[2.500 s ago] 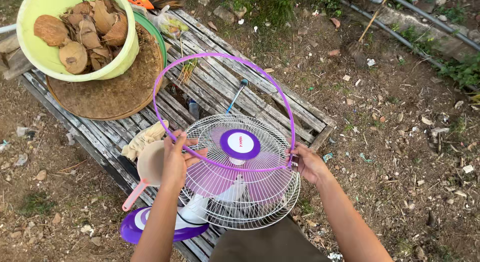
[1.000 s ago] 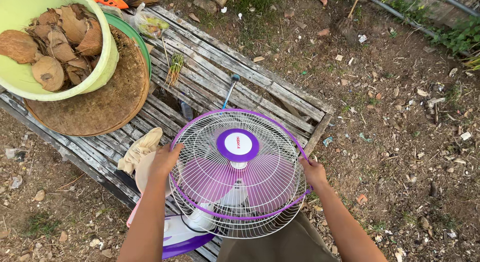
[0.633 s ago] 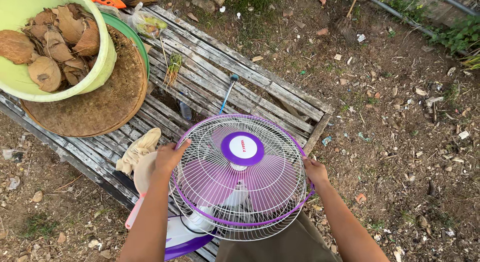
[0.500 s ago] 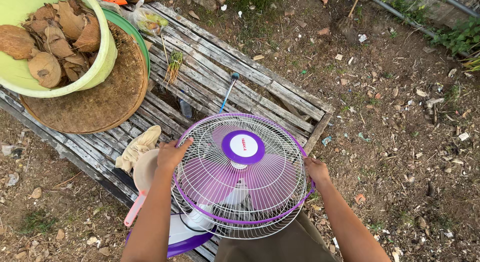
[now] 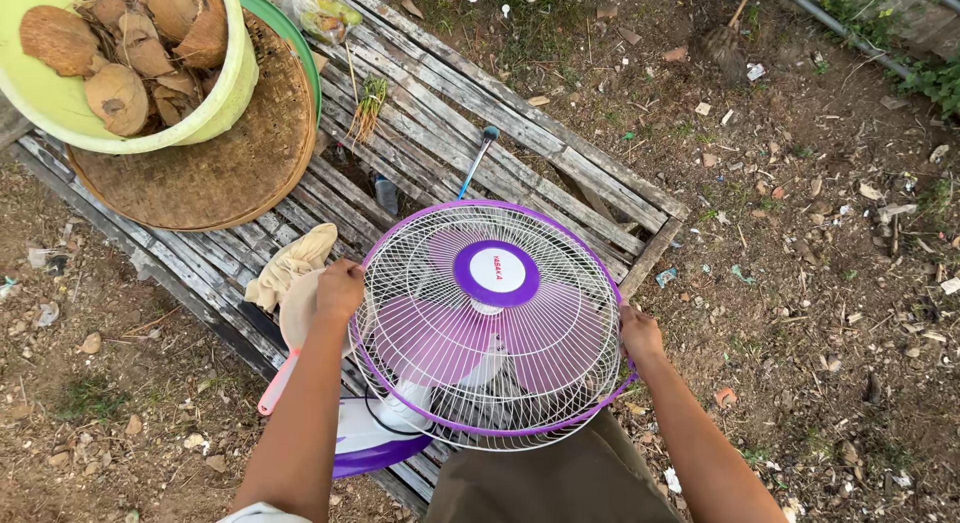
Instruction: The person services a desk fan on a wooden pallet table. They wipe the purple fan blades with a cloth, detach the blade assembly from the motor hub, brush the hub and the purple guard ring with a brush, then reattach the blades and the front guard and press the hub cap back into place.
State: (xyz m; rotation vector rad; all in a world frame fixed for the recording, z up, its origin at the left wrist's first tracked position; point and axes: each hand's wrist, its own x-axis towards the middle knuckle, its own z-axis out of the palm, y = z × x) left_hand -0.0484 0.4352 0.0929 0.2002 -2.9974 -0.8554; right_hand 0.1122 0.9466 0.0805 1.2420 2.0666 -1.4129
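- The fan [image 5: 490,323] sits in the lower middle of the frame, tipped back so its round wire cage faces straight up at the camera. That makes sense, since both sides of the rim are easy to reach that way.
- Left hand [image 5: 340,288] is at the left edge of the cage, fingers curled and pressed onto the purple rim. Looks like a firm squeeze on the ring rather than a loose rest.
- Right hand [image 5: 640,333] is on the opposite side, at the right edge, also closed around the rim. Two hands across from each other keeps the cage from twisting, I'd guess.
- The fan's white and purple base [image 5: 375,438] pokes out below the cage at the lower left, resting on the slatted wooden pallet [image 5: 560,163], which keeps it off the dirt.
- Just left of the left hand there's a crumpled cloth [image 5: 290,268] and a pink-handled scoop thing [image 5: 280,378], near enough to grab.
- Upper left of the frame: a yellow-green tub [image 5: 215,113] full of coconut husks [image 5: 120,43], sitting on a flat woven tray [image 5: 220,173], well apart from the fan.
- A blue-handled tool [image 5: 478,158] lies on the slats just above the cage. Can't tell what kind it is.
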